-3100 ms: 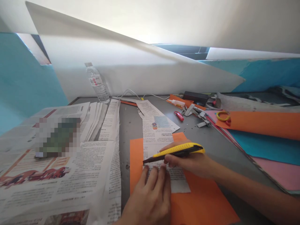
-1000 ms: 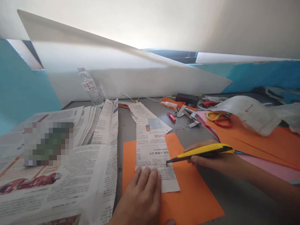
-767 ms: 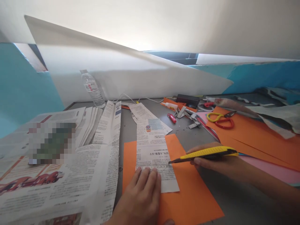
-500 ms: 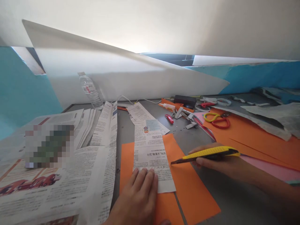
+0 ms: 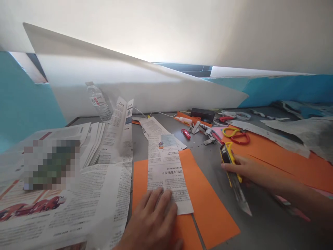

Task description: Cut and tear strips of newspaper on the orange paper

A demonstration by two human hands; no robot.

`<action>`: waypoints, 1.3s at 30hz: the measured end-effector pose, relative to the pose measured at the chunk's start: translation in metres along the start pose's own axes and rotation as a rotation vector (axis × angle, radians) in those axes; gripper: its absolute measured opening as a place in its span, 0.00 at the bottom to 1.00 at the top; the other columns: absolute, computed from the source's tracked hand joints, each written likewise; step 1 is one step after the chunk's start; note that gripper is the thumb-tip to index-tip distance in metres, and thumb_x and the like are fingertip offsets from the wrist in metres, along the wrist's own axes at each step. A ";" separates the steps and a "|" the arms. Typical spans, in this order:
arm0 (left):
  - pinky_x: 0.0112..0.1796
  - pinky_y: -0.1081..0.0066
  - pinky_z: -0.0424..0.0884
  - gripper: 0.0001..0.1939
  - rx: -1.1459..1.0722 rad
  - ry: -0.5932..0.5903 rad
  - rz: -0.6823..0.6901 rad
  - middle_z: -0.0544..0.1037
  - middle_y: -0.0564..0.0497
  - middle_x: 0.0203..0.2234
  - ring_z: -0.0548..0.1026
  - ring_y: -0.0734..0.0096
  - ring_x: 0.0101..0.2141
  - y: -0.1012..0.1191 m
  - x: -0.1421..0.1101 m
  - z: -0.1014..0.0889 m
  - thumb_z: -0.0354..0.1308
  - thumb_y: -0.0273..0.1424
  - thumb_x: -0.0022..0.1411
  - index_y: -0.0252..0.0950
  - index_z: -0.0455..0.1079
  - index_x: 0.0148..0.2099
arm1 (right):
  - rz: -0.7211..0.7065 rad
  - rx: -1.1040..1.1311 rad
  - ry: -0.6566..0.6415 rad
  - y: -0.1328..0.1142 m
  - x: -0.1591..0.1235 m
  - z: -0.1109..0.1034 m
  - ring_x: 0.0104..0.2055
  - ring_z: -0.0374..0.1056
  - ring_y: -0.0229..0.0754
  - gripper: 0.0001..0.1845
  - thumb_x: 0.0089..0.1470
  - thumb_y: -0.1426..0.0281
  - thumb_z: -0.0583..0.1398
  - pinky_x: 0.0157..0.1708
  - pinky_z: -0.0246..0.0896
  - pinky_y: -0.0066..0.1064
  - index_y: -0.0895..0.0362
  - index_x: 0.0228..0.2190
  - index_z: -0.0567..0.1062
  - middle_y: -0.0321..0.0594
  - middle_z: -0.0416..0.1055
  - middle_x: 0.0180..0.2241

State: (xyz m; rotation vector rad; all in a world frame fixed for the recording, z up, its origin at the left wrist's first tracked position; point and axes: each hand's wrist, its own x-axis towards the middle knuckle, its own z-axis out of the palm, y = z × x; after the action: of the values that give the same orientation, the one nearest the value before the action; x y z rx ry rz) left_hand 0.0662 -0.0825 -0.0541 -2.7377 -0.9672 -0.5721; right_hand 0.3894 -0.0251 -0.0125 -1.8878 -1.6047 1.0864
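My left hand [image 5: 153, 217] lies flat with its fingers stretched out, pressing on a strip of newspaper [image 5: 166, 180]. That strip lies on orange paper [image 5: 205, 201], which is split by a narrow gap below and to the right of my hand. Off to the right, my right hand [image 5: 243, 166] is closed around a yellow and black utility knife [image 5: 231, 163]. The knife's blade is extended and slants down to the right, above the grey table and apart from the paper.
Stacked newspapers [image 5: 85, 201] cover the left side, with a water bottle [image 5: 99, 102] behind them. Scissors [image 5: 240, 137], a small red cutter [image 5: 185, 134], a glue tube [image 5: 183, 120] and a black case [image 5: 203, 114] lie toward the back. More orange sheets [image 5: 275, 156] are at the right.
My right hand has moved away from the strip with the utility knife, turning its blade from leftward to downward. A newspaper fold at the left stands higher. My left hand has hardly moved.
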 end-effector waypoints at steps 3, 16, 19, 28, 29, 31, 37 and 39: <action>0.50 0.53 0.67 0.22 -0.036 -0.137 -0.009 0.71 0.40 0.55 0.68 0.47 0.54 0.000 0.002 -0.004 0.54 0.48 0.60 0.35 0.71 0.45 | 0.083 -0.230 -0.137 -0.003 0.001 -0.002 0.20 0.65 0.41 0.19 0.49 0.51 0.62 0.17 0.56 0.29 0.54 0.32 0.70 0.36 0.70 0.19; 0.50 0.56 0.68 0.20 -0.064 -0.139 -0.018 0.74 0.41 0.52 0.72 0.51 0.50 0.002 0.001 0.002 0.57 0.44 0.58 0.35 0.69 0.47 | 0.000 0.708 -0.226 -0.082 0.051 0.062 0.48 0.71 0.45 0.20 0.56 0.64 0.60 0.42 0.69 0.34 0.54 0.49 0.65 0.48 0.71 0.48; 0.49 0.56 0.69 0.21 -0.048 -0.115 -0.005 0.74 0.40 0.52 0.72 0.50 0.50 0.002 0.000 0.005 0.55 0.46 0.59 0.35 0.69 0.47 | 0.031 0.734 -0.261 -0.089 0.073 0.078 0.37 0.75 0.44 0.09 0.56 0.67 0.60 0.35 0.71 0.33 0.58 0.38 0.69 0.50 0.76 0.39; 0.45 0.56 0.71 0.20 -0.014 -0.061 0.008 0.76 0.40 0.49 0.75 0.49 0.46 0.003 0.004 0.006 0.55 0.47 0.59 0.35 0.70 0.43 | -0.084 0.675 -0.193 -0.101 0.085 0.106 0.37 0.75 0.45 0.08 0.45 0.73 0.67 0.38 0.70 0.32 0.59 0.32 0.79 0.45 0.79 0.36; 0.45 0.56 0.70 0.20 -0.018 -0.067 0.008 0.76 0.39 0.49 0.74 0.49 0.46 0.003 0.005 0.006 0.54 0.46 0.59 0.34 0.70 0.43 | -0.098 0.670 -0.180 -0.102 0.086 0.107 0.38 0.75 0.45 0.08 0.45 0.73 0.67 0.39 0.70 0.32 0.59 0.33 0.80 0.44 0.80 0.36; 0.46 0.56 0.70 0.20 -0.020 -0.076 0.010 0.75 0.38 0.49 0.74 0.49 0.46 0.003 0.005 0.007 0.54 0.46 0.59 0.34 0.70 0.42 | -0.115 0.664 -0.160 -0.104 0.087 0.107 0.39 0.75 0.46 0.08 0.45 0.73 0.67 0.40 0.70 0.32 0.59 0.32 0.80 0.44 0.80 0.36; 0.43 0.55 0.72 0.19 0.020 0.028 0.012 0.77 0.41 0.47 0.76 0.49 0.44 0.003 0.003 0.009 0.55 0.45 0.59 0.35 0.70 0.42 | -0.106 0.683 -0.120 -0.103 0.097 0.095 0.41 0.75 0.48 0.12 0.44 0.73 0.68 0.39 0.70 0.34 0.59 0.35 0.80 0.47 0.79 0.40; 0.43 0.54 0.72 0.19 0.013 0.056 0.011 0.77 0.41 0.46 0.76 0.49 0.43 0.002 0.001 0.011 0.56 0.45 0.59 0.36 0.70 0.43 | -0.107 0.695 -0.122 -0.101 0.100 0.090 0.42 0.74 0.49 0.14 0.44 0.72 0.68 0.39 0.71 0.35 0.59 0.37 0.80 0.48 0.79 0.42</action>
State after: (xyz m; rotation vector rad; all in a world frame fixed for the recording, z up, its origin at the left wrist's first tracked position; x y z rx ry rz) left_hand 0.0718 -0.0804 -0.0636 -2.6984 -0.9390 -0.6352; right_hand 0.2582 0.0799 -0.0193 -1.2801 -1.1475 1.4881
